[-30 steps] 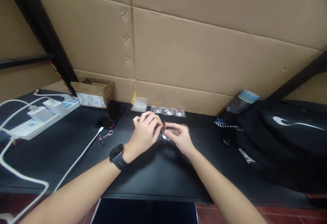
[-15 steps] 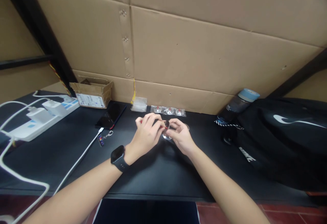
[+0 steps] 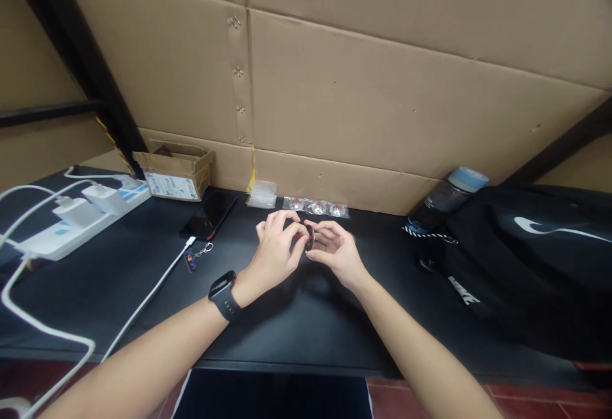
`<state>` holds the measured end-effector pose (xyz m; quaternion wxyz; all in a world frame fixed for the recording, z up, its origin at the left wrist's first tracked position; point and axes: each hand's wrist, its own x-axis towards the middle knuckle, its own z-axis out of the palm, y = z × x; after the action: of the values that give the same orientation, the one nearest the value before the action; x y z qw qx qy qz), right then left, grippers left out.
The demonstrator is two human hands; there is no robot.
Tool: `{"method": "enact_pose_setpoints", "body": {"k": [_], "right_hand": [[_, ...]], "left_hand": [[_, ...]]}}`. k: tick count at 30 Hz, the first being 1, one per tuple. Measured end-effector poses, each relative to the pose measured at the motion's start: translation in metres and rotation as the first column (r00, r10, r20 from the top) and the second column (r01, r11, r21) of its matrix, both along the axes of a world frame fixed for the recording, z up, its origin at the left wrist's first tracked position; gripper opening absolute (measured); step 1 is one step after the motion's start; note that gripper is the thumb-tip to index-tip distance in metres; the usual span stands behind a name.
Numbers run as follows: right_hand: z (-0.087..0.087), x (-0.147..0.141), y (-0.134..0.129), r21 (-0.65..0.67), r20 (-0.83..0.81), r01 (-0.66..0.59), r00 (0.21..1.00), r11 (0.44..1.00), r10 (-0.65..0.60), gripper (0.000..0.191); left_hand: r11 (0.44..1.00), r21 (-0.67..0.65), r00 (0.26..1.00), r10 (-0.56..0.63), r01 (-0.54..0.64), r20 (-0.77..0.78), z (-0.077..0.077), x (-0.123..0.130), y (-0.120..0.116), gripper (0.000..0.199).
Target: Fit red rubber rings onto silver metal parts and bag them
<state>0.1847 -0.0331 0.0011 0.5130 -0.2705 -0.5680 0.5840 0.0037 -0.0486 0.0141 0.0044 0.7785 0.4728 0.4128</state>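
Above the middle of the black table, a small round piece [image 3: 310, 238] with some red on it sits between my hands. My left hand [image 3: 280, 243], with a dark watch on its wrist, pinches its red part between thumb and fingers. Bent around the round piece's rim from the right are the fingers and thumb of my right hand [image 3: 337, 253]. Behind the hands lie three bagged round silver pieces with red marks [image 3: 318, 208] in a row. A stack of clear plastic bags [image 3: 262, 194] is to their left.
A power strip [image 3: 67, 237] with white cables, an open cardboard box [image 3: 174, 173], a phone [image 3: 209, 215] and a keychain [image 3: 192, 259] are on the left. A bottle [image 3: 444, 199] and black backpack [image 3: 535, 266] stand right. Cardboard [image 3: 382, 100] lines the back.
The round piece has turned more edge-on between my hands, and its shiny lower part no longer shows. My right fingers have spread a little around it. The view has shifted slightly.
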Motion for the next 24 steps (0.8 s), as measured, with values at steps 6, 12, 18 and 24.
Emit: {"method": "enact_pose_setpoints", "body": {"k": [6,12,18,24], "right_hand": [[0.0004,0.0016,-0.0007,-0.027,0.029,0.019,0.999,0.999,-0.018,0.052],[0.0009,0.0009,-0.0014,-0.063,0.036,0.057,0.998,0.996,-0.054,0.050],[-0.0014,0.0015,-0.0001,-0.064,0.002,0.031,1.000,0.997,-0.031,0.048],[-0.0013,0.0004,-0.0006,-0.044,0.021,0.029,0.999,0.999,-0.028,0.053]], "left_hand": [[0.990,0.139,0.987,0.056,-0.035,-0.148,-0.0015,-0.0021,0.0028,0.012],[0.974,0.225,0.979,0.034,0.013,-0.203,0.0007,-0.0076,0.0054,0.011],[0.978,0.207,0.977,0.006,0.039,-0.213,0.0026,-0.0078,0.0038,0.011],[0.986,0.160,0.979,-0.014,0.047,-0.203,0.0006,-0.0077,0.0058,0.012]]}}
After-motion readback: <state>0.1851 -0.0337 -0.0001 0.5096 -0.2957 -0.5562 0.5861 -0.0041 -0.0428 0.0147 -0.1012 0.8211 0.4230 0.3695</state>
